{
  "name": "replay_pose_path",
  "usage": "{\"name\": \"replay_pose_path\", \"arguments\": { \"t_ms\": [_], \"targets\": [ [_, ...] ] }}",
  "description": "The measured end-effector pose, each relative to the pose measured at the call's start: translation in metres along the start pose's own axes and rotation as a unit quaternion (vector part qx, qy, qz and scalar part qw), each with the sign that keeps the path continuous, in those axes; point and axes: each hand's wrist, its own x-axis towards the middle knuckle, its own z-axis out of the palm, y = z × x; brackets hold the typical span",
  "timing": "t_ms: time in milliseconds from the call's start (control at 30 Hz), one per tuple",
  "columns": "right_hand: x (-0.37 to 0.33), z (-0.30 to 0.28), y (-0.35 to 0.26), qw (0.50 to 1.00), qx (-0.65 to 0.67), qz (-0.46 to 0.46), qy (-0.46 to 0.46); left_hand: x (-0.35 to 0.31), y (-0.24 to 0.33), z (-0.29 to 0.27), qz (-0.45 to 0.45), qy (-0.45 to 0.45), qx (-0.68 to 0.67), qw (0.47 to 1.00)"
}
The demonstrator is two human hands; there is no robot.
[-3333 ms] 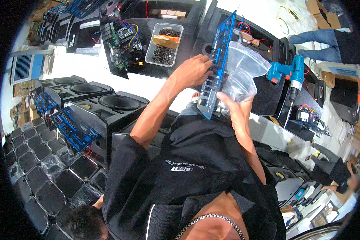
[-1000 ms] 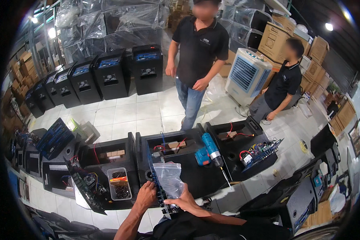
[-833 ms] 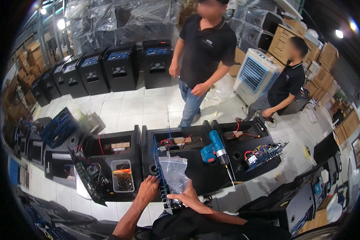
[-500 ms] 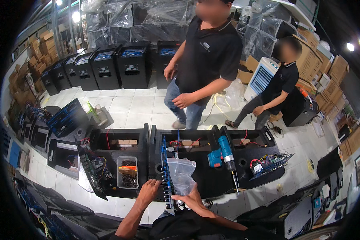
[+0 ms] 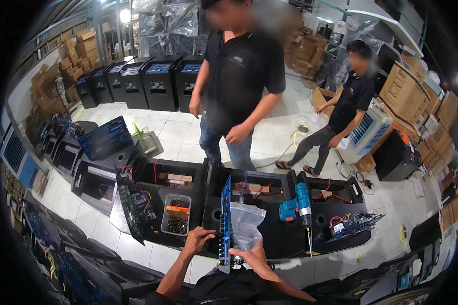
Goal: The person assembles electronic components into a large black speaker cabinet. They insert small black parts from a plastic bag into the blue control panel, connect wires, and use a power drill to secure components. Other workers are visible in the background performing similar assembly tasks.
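A blue control panel (image 5: 226, 218) with a row of knobs and a circuit board stands upright, edge-on, over the middle black cabinet. My right hand (image 5: 250, 254) is closed round its near end, thumb on the panel's edge. A clear plastic zip bag (image 5: 247, 219) stands up out of that same hand, against the panel's right side. My left hand (image 5: 199, 239) is at the panel's left, beside the knobs, fingers pinched together and fingertips near the knob row. Whatever sits between those fingertips is too small to make out.
A clear tub (image 5: 177, 216) of screws lies left of my hands. A teal cordless drill (image 5: 304, 206) rests at the right, near another circuit panel (image 5: 352, 226); one more panel (image 5: 131, 208) leans at left. A co-worker (image 5: 239, 86) stands across the cabinets, another person (image 5: 348, 101) behind.
The view has shifted, so the cabinets sit lower and further right. The near co-worker stands further left; the far person has risen. My right hand keeps the panel and bag; my left stays beside the knobs.
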Motion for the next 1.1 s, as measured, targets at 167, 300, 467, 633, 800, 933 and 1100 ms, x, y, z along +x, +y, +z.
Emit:
{"name": "replay_pose_path", "arguments": {
  "t_ms": [167, 300, 467, 633, 800, 933, 1100],
  "targets": [
    [0.008, 0.004, 0.014, 0.990, 0.121, -0.068, -0.032, 0.011, -0.011, 0.011, -0.081, -0.067, -0.172, 0.980],
    [0.008, 0.008, 0.019, 0.991, 0.101, -0.084, 0.005, 0.033, 0.008, 0.007, -0.019, 0.025, -0.159, 0.987],
    [-0.001, 0.009, -0.005, 0.987, 0.146, -0.047, -0.038, 0.022, 0.050, -0.009, -0.094, 0.033, -0.283, 0.954],
    [0.001, 0.011, -0.004, 0.983, 0.173, -0.026, -0.056, -0.018, 0.041, -0.004, -0.147, 0.004, -0.320, 0.936],
    [0.000, 0.011, -0.010, 0.979, 0.192, -0.011, -0.062, -0.031, 0.031, 0.010, -0.184, 0.033, -0.378, 0.907],
    [0.004, 0.009, 0.000, 0.982, 0.182, -0.021, -0.054, -0.033, 0.025, 0.014, -0.187, 0.045, -0.378, 0.906],
    [-0.007, -0.003, -0.019, 0.990, 0.102, -0.093, -0.004, -0.023, 0.054, -0.017, -0.149, 0.131, -0.315, 0.928]
  ]
}}
